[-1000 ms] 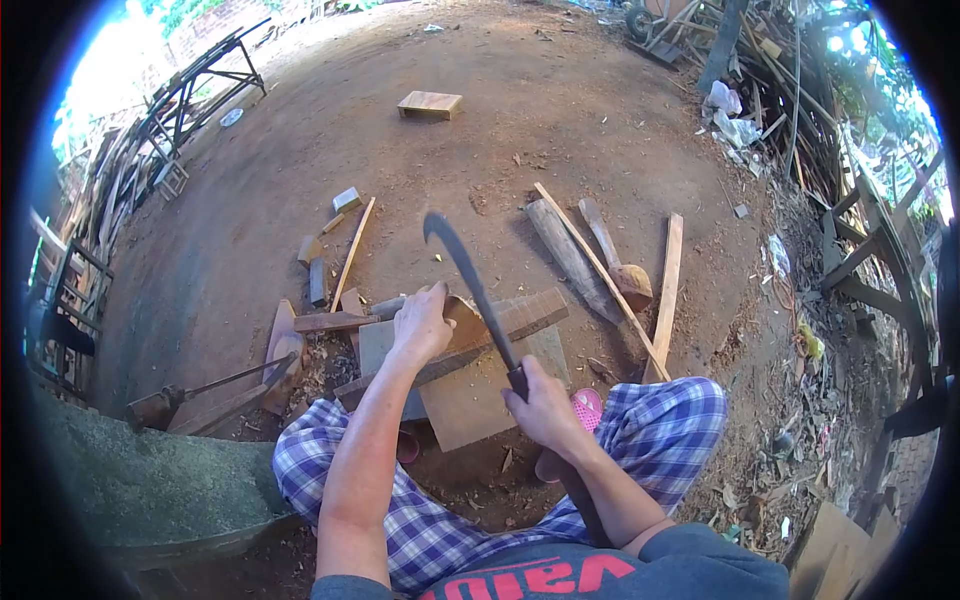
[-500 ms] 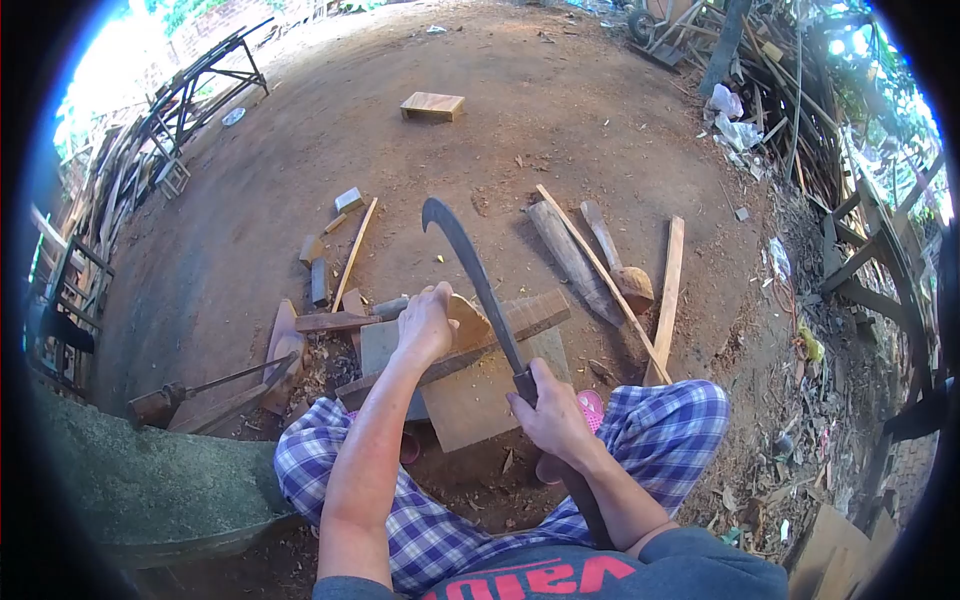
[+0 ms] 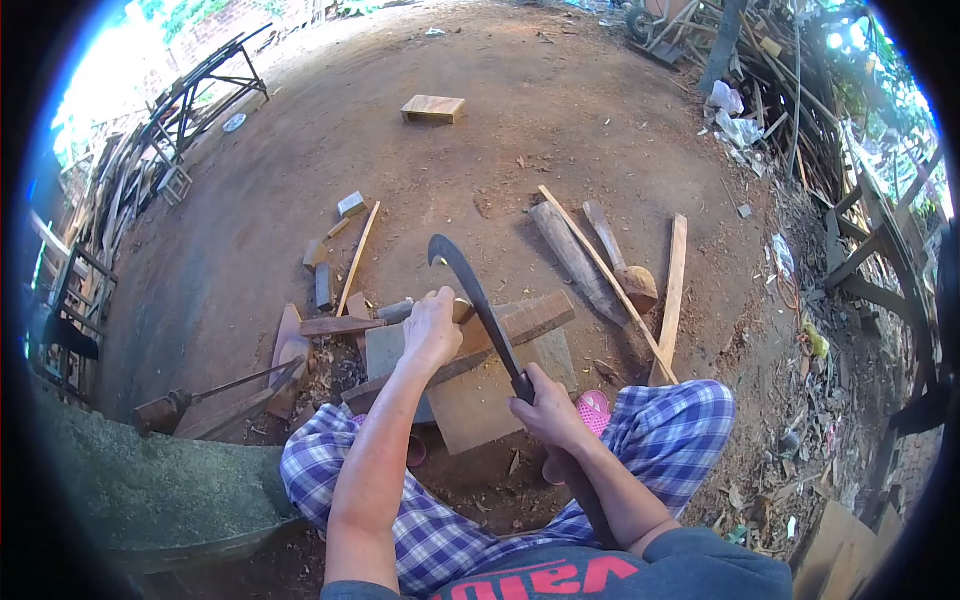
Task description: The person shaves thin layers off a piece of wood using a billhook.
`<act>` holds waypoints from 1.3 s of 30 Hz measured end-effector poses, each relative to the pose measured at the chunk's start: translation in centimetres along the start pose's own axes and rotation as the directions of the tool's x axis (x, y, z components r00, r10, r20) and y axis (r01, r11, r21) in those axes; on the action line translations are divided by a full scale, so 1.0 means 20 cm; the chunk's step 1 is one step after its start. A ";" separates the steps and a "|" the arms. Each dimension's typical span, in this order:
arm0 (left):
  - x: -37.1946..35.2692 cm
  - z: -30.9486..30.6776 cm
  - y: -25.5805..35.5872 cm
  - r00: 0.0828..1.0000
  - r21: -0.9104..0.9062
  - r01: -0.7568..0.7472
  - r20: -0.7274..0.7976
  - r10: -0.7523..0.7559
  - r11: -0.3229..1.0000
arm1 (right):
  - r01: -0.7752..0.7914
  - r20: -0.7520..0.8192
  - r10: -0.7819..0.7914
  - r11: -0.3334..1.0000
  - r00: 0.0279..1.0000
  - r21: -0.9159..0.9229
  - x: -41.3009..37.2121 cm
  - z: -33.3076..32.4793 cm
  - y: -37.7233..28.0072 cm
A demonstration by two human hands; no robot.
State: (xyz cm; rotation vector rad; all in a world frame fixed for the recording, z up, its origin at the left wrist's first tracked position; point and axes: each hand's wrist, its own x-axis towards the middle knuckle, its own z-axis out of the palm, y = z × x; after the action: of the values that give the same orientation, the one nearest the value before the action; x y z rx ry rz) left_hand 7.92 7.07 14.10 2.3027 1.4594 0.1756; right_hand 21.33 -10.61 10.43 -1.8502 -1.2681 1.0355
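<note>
My right hand is wrapped round the handle of a billhook, whose dark blade rises up and to the left and ends in a hook. The long handle runs back under my right forearm. In front of me my left hand is closed on a piece of wood, mostly hidden behind the fingers and the blade. Close beneath lies a thick wooden beam, set slantwise across a flat board.
Left of the beam are a wooden-handled tool and a long-shafted tool. To the right lie a tapered log, a mallet and wooden strips. A small wooden stool stands farther off.
The billhook's blade has come down, its hooked tip now lower. The wood in my left hand has turned, so less of its tan face shows.
</note>
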 end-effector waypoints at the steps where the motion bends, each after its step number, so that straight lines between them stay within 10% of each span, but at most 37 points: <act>1: 0.00 0.00 0.00 1.000 -0.006 0.000 0.000 0.000 1.000 | -0.005 0.036 0.001 0.995 0.999 0.098 0.01 0.00 0.01; 39: -0.03 -0.03 -0.06 1.000 -0.102 0.003 0.020 -0.001 0.995 | -0.117 0.163 0.077 0.960 0.984 0.255 0.03 -0.02 -0.03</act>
State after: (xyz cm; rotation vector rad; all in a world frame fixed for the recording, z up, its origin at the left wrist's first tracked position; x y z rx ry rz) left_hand 6.54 7.16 14.19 2.2155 1.4097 0.2205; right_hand 21.54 -9.94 11.00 -1.6682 -1.0713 1.3513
